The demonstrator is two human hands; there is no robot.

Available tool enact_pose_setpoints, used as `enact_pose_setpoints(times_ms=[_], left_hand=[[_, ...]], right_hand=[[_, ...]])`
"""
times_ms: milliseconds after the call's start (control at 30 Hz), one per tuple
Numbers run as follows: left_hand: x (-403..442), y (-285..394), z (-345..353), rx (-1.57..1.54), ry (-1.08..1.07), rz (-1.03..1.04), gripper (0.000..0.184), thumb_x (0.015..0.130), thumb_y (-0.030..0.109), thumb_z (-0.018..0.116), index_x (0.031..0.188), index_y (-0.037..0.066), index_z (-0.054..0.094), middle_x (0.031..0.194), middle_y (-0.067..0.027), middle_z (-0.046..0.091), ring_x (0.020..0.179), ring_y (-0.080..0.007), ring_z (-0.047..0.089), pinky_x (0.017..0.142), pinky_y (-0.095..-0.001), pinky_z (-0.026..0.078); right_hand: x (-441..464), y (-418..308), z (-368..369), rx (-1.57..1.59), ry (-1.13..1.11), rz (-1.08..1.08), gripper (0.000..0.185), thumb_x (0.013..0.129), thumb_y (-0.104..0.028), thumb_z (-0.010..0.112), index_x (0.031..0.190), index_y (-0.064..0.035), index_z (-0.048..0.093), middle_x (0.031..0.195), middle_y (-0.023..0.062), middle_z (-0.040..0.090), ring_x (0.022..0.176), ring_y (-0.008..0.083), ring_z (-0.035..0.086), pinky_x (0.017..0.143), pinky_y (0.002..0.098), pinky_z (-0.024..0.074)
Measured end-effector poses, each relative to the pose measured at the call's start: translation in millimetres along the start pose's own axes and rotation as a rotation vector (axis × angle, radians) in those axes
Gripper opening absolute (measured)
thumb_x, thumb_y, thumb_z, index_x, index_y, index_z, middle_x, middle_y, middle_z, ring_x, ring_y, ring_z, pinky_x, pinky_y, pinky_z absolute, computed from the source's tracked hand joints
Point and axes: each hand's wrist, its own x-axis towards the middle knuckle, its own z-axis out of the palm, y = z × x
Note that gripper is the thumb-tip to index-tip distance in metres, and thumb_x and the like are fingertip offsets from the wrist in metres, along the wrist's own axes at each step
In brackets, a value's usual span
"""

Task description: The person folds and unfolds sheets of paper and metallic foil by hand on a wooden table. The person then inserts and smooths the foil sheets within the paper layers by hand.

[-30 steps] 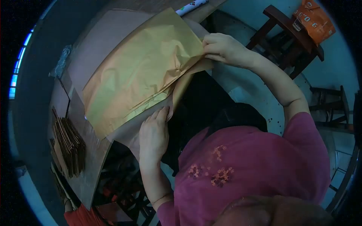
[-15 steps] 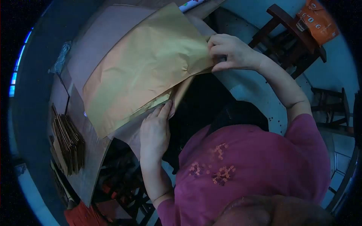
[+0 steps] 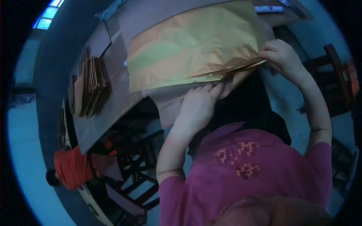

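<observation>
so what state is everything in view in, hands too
gold paper, creased, layers parted at the near edge
brown stack, bunched, slightly fanned
printed roll, rolled up
plastic, crumpled
right hand, pinching the paper's corner
left hand, at near edge, grip unclear

The paper (image 3: 196, 45) I grip is golden yellow, shading to brownish orange at its creases, with a soft greenish band across it. My shirt (image 3: 271, 169) is magenta, patterned with coral-orange florets made of little rings; my trousers (image 3: 250, 98) are plain black. I see brown cardboard (image 3: 92, 88), a white roll (image 3: 268, 9) with small dark and coloured marks, and an orange-red top (image 3: 73, 167) on another person.
</observation>
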Motion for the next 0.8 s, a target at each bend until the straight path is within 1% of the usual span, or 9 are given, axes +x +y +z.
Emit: enact_pose_setpoints(times_ms=[67,133,167,233,333,400,600,733,800], left_hand=[[-1,-1,3,0.021,0.086,0.086,0.042,0.085,0.004,0.051,0.126,0.005,0.058,0.104,-0.0159,0.065,0.095,-0.0338,0.065,0.084,-0.0417,0.05],[2,1,-2,0.053,0.093,0.062,0.036,0.084,0.004,0.053,0.12,0.006,0.06,0.1,-0.0137,0.065,0.092,-0.0326,0.066,0.083,-0.042,0.05],[3,5,-8,0.056,0.077,0.049,0.032,0.084,0.005,0.053,0.116,0.007,0.061,0.098,-0.0128,0.065,0.091,-0.0321,0.066,0.082,-0.0421,0.05],[6,5,-11,0.069,0.074,0.024,0.028,0.085,0.005,0.053,0.112,0.007,0.061,0.096,-0.0119,0.066,0.091,-0.0317,0.066,0.082,-0.0422,0.05],[4,5,-10,0.11,0.195,0.046,0.022,0.084,0.007,0.054,0.105,0.008,0.061,0.093,-0.0114,0.066,0.088,-0.0307,0.067,0.079,-0.0417,0.05],[3,8,-14,0.122,0.093,-0.02,0.032,0.086,0.007,0.05,0.117,0.008,0.06,0.11,-0.0141,0.066,0.102,-0.031,0.065,0.088,-0.0417,0.047],[-1,5,-4,0.198,0.249,0.01,0.033,0.085,0.008,0.052,0.117,0.009,0.06,0.112,-0.0126,0.064,0.108,-0.0286,0.062,0.089,-0.0409,0.046],[-2,3,-6,0.209,0.267,0.003,0.034,0.084,0.01,0.053,0.118,0.009,0.06,0.116,-0.0134,0.061,0.113,-0.0293,0.058,0.092,-0.0414,0.045],[1,-4,0,0.223,0.464,0.071,0.023,0.081,0.012,0.058,0.103,0.006,0.062,0.11,-0.0168,0.059,0.112,-0.0318,0.055,0.093,-0.0437,0.043]], right_hand=[[12,3,-12,0.021,-0.016,-0.004,0.018,0.079,-0.007,0.068,0.097,-0.0063,0.064,0.092,0.0096,0.061,0.089,0.0312,0.061,0.076,0.0413,0.0496],[28,12,-23,0.126,-0.019,0.031,0.015,0.084,-0.005,0.063,0.1,-0.0031,0.064,0.091,0.0106,0.061,0.089,0.0312,0.063,0.076,0.0412,0.0503],[34,17,-31,0.157,-0.067,0.043,0.024,0.089,-0.005,0.061,0.112,-0.0044,0.065,0.096,0.0115,0.061,0.093,0.0296,0.064,0.078,0.0387,0.0514],[45,23,-42,0.208,-0.027,0.014,0.024,0.09,-0.004,0.06,0.113,-0.0048,0.065,0.095,0.0115,0.061,0.091,0.0285,0.064,0.078,0.0379,0.0509],[50,20,-54,0.276,-0.006,0.02,0.023,0.09,-0.002,0.059,0.112,-0.0047,0.066,0.094,0.0116,0.062,0.089,0.0264,0.064,0.077,0.0364,0.0499],[48,16,-60,0.29,-0.028,0.039,0.022,0.09,-0.001,0.058,0.111,-0.0042,0.066,0.093,0.0117,0.062,0.089,0.0254,0.064,0.078,0.0358,0.0494],[37,20,-53,0.292,-0.02,0.065,0.019,0.088,0.0,0.059,0.107,-0.0007,0.064,0.093,0.0114,0.062,0.089,0.0253,0.064,0.079,0.0348,0.049],[34,16,-56,0.329,-0.011,0.118,0.016,0.088,-0.001,0.06,0.104,0.0007,0.064,0.094,0.0122,0.063,0.09,0.0269,0.064,0.08,0.0348,0.049],[35,17,-59,0.319,-0.011,0.137,0.015,0.089,-0.002,0.061,0.103,0.0008,0.064,0.094,0.0125,0.064,0.09,0.0271,0.065,0.081,0.0345,0.049]])
